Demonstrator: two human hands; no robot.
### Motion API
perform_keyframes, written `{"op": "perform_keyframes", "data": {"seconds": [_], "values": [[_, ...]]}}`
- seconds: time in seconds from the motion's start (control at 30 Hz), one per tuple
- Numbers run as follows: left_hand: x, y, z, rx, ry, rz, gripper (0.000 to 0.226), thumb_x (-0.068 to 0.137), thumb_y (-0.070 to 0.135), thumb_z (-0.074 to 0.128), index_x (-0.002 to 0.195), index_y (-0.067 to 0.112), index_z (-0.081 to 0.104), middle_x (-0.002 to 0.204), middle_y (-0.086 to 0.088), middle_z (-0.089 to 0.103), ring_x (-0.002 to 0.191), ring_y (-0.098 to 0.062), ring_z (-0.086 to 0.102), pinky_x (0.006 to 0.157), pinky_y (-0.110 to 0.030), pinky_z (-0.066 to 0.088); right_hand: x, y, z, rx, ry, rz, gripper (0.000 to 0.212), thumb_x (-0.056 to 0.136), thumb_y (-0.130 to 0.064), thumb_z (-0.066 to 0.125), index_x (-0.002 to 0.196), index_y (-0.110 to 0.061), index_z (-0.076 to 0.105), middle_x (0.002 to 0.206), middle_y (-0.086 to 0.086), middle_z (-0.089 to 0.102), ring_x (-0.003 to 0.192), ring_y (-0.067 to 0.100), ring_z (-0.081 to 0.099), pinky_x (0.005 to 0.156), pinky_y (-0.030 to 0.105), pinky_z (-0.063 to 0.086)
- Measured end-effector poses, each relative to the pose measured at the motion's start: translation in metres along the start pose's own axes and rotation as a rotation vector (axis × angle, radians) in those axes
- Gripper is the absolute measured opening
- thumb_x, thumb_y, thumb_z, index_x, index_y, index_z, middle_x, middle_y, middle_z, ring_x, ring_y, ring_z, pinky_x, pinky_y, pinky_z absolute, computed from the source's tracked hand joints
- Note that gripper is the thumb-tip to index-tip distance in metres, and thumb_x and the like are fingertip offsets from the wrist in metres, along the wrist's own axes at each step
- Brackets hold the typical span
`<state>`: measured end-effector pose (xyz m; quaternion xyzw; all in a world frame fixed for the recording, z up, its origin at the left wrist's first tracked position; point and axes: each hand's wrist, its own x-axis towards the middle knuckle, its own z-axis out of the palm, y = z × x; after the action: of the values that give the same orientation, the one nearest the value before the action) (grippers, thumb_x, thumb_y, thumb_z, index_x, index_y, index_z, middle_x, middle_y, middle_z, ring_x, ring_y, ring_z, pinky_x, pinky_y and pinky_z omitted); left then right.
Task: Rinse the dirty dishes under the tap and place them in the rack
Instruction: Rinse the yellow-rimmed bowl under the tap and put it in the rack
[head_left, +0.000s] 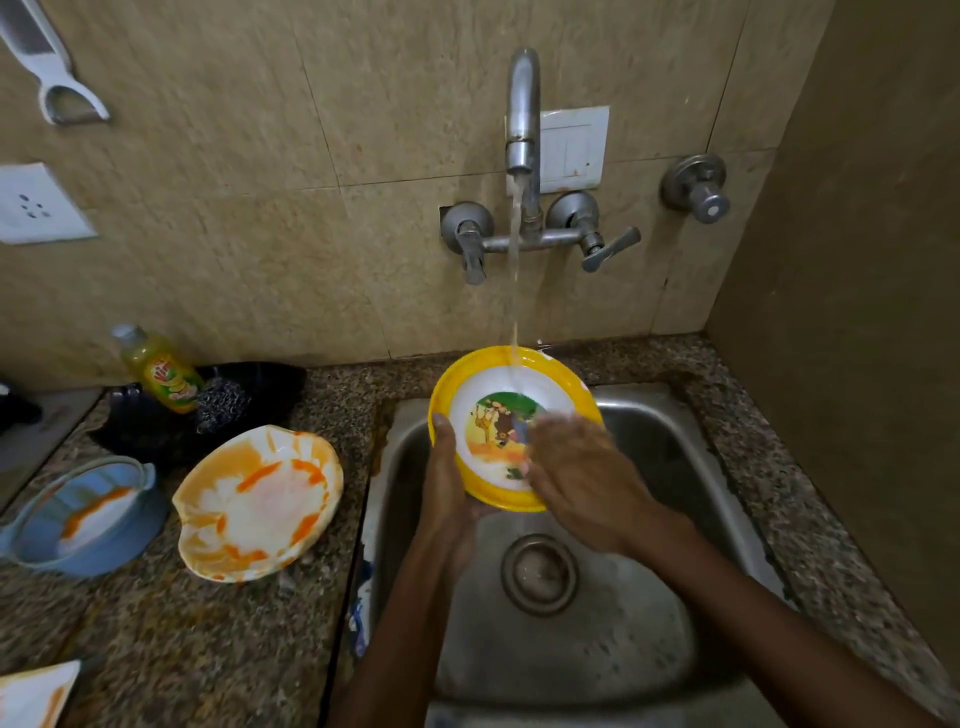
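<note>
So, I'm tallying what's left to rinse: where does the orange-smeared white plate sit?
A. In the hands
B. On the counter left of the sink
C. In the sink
B: the orange-smeared white plate lies on the granite counter, left of the sink.

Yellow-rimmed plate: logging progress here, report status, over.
Left hand grips yellow-rimmed plate under running tap; right hand rubs its face. Stained white plate waits on counter. Nothing blocking.
</note>
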<state>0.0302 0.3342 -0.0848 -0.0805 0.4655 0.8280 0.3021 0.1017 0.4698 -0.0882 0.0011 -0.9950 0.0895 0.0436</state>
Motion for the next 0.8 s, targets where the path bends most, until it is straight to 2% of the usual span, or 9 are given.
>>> {"op": "perform_keyframes", "data": {"seconds": [0.03, 0.1, 0.2, 0.27, 0.37, 0.47, 0.6, 0.67, 0.8], "values": [[-0.002, -0.005, 0.006, -0.036, -0.022, -0.055, 0.061, 0.098, 0.057, 0.028, 0.120, 0.012, 0.062, 0.094, -0.009, 0.075, 0.093, -0.028, 0.068, 0.082, -0.050, 0.055, 0.010, -0.002, -0.001, -0.051, -0.043, 0.086, 0.101, 0.083, -0.063, -0.023, 0.149, -0.004, 0.025, 0.156, 0.018, 0.022, 0.145, 0.029, 0.019, 0.118, 0.039, 0.007], [-0.005, -0.016, 0.015, -0.063, -0.047, -0.149, 0.067, 0.096, 0.060, 0.027, 0.123, 0.008, 0.060, 0.096, -0.012, 0.075, 0.100, -0.030, 0.067, 0.091, -0.050, 0.053, 0.028, -0.012, 0.004, -0.045, -0.171, 0.158, 0.079, 0.092, -0.054, -0.003, 0.151, -0.003, 0.006, 0.159, 0.019, 0.000, 0.148, 0.028, 0.000, 0.118, 0.039, -0.001], [0.002, -0.023, 0.005, -0.068, -0.067, -0.143, 0.073, 0.096, 0.062, 0.025, 0.122, 0.005, 0.060, 0.092, -0.012, 0.076, 0.083, -0.024, 0.074, 0.070, -0.035, 0.061, 0.022, -0.030, -0.001, 0.113, -0.240, -0.044, 0.060, 0.102, -0.039, 0.019, 0.151, -0.005, 0.015, 0.159, 0.014, 0.012, 0.147, 0.026, 0.012, 0.119, 0.039, 0.005], [0.010, -0.019, -0.012, -0.102, -0.038, -0.094, 0.071, 0.095, 0.061, 0.029, 0.126, 0.005, 0.058, 0.100, -0.016, 0.074, 0.089, -0.030, 0.072, 0.075, -0.043, 0.061, 0.005, -0.023, -0.010, 0.127, -0.350, -0.122, 0.059, 0.101, -0.043, 0.016, 0.151, -0.011, 0.020, 0.159, 0.006, 0.017, 0.147, 0.018, 0.015, 0.118, 0.033, 0.009], [0.016, -0.022, -0.017, -0.101, 0.000, -0.113, 0.063, 0.095, 0.061, 0.031, 0.122, 0.011, 0.060, 0.106, -0.015, 0.073, 0.100, -0.033, 0.067, 0.088, -0.055, 0.051, 0.010, -0.003, -0.008, -0.112, -0.315, -0.015, 0.086, 0.082, -0.057, -0.005, 0.151, -0.012, 0.016, 0.159, 0.011, 0.015, 0.147, 0.024, 0.010, 0.118, 0.037, 0.007], [0.009, -0.037, 0.001, -0.074, -0.045, -0.177, 0.070, 0.094, 0.065, 0.030, 0.129, 0.011, 0.058, 0.117, -0.018, 0.069, 0.109, -0.033, 0.065, 0.095, -0.052, 0.051, 0.031, -0.013, 0.002, -0.067, -0.316, 0.155, 0.067, 0.099, -0.046, 0.016, 0.151, -0.005, 0.008, 0.159, 0.020, 0.003, 0.147, 0.031, 0.001, 0.119, 0.044, 0.002], [0.016, -0.028, -0.004, -0.126, -0.043, -0.139, 0.068, 0.097, 0.060, 0.025, 0.109, 0.004, 0.063, 0.087, -0.015, 0.076, 0.076, -0.025, 0.074, 0.061, -0.035, 0.061, 0.016, -0.026, -0.016, 0.129, -0.436, -0.052, 0.053, 0.104, -0.036, 0.024, 0.149, -0.008, 0.023, 0.158, 0.008, 0.020, 0.146, 0.023, 0.017, 0.117, 0.034, 0.013], [0.023, -0.023, -0.011, -0.147, -0.003, -0.117, 0.063, 0.097, 0.058, 0.028, 0.113, 0.008, 0.061, 0.091, -0.013, 0.075, 0.080, -0.027, 0.072, 0.068, -0.044, 0.060, 0.015, -0.011, -0.017, -0.070, -0.413, -0.005, 0.054, 0.103, -0.036, 0.021, 0.150, -0.009, 0.022, 0.159, 0.009, 0.018, 0.145, 0.023, 0.016, 0.117, 0.036, 0.012], [0.026, -0.041, 0.009, -0.175, -0.054, -0.190, 0.067, 0.097, 0.059, 0.030, 0.135, 0.008, 0.051, 0.129, -0.020, 0.061, 0.113, -0.035, 0.059, 0.096, -0.054, 0.046, 0.039, -0.006, -0.004, -0.274, -0.399, 0.188, 0.064, 0.100, -0.042, 0.021, 0.152, -0.005, 0.008, 0.160, 0.017, 0.003, 0.147, 0.032, 0.001, 0.119, 0.046, 0.001]]}}
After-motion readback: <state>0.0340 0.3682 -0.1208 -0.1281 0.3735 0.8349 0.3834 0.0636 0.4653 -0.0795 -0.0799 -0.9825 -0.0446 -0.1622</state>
